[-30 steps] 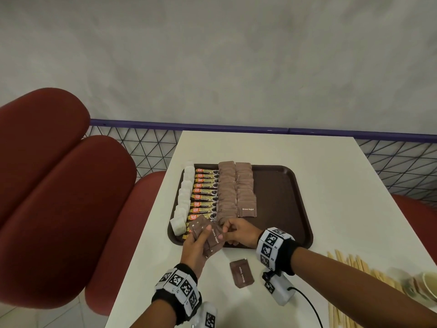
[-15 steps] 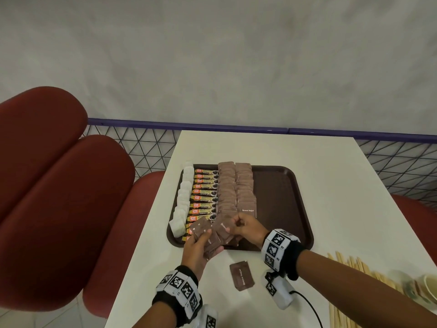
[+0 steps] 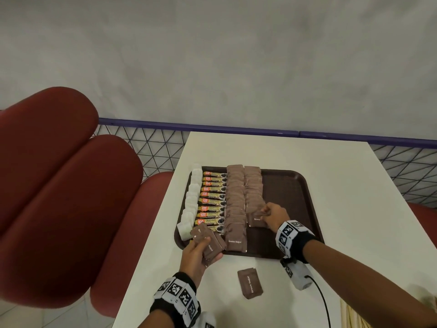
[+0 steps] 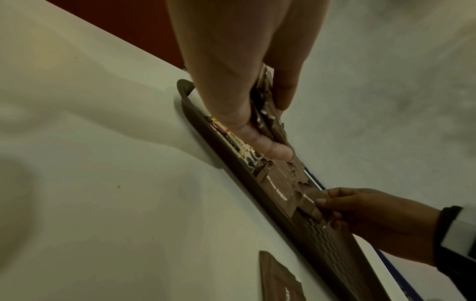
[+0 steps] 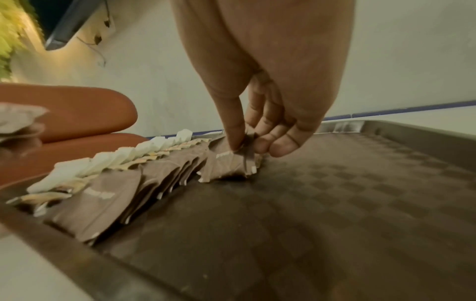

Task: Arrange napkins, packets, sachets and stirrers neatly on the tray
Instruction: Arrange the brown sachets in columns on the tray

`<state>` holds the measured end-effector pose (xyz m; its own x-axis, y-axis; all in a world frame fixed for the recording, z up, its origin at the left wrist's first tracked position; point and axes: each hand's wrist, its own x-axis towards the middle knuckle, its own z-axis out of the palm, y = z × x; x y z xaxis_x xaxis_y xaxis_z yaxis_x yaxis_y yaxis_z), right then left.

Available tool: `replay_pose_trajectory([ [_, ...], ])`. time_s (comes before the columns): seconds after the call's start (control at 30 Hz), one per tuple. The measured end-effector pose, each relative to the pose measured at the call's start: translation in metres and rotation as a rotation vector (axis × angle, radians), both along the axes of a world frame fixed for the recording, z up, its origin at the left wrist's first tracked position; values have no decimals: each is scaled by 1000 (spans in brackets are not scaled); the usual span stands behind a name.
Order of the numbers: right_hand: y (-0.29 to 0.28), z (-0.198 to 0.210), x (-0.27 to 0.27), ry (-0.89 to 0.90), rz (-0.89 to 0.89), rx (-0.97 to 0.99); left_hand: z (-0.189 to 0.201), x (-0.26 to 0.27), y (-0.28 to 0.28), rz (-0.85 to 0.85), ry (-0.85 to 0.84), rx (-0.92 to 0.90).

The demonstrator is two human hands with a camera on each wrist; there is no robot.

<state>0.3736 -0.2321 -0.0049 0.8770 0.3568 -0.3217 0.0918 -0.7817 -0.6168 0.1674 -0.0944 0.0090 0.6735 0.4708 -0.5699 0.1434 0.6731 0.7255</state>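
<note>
On the brown tray (image 3: 295, 197), a brown sugar sachet (image 3: 257, 218) is pinched by the right hand (image 3: 274, 215) at the near end of the second sachet row (image 3: 253, 185); a fanned stack of sachets (image 3: 209, 242) is gripped by the left hand (image 3: 196, 255) — over the tray's near-left corner; one loose sachet (image 3: 250, 283) lies on the table (image 3: 354, 209).

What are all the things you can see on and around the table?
Tray: one, dark brown, on the table.
Table: one, white.
Napkins: a white row, tray's left edge.
Coffee packets: a yellow-and-black row, beside the napkins.
Sugar sachets: two brown rows, mid-tray.
Loose sachet: one, brown, on the table by the tray.
Stirrers: pale wood, table's near right corner.
Seats: red, left.
Left hand: holds several sachets.
Right hand: pinches one sachet on the tray.
</note>
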Motion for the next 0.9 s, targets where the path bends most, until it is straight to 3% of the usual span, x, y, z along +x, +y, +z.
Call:
replay_pose_trajectory([
  [0.23, 15, -8, -1, -63, 62, -121, -4, -2, 2, -29, 18, 39],
  [0.4, 13, -10, -3, -212, 144, -196, -2, -2, -1, -63, -1, 71],
  [0.53, 11, -6, -8, -310, 106, -210, 1, 0, -3, -53, -14, 25],
  [0.73, 7, 3, -27, -341, 174, -7, 2, 3, -5, -57, -4, 15],
  [0.9, 2, 5, -55, -39, 225, 318, 2, 5, -14, -76, -8, 103],
])
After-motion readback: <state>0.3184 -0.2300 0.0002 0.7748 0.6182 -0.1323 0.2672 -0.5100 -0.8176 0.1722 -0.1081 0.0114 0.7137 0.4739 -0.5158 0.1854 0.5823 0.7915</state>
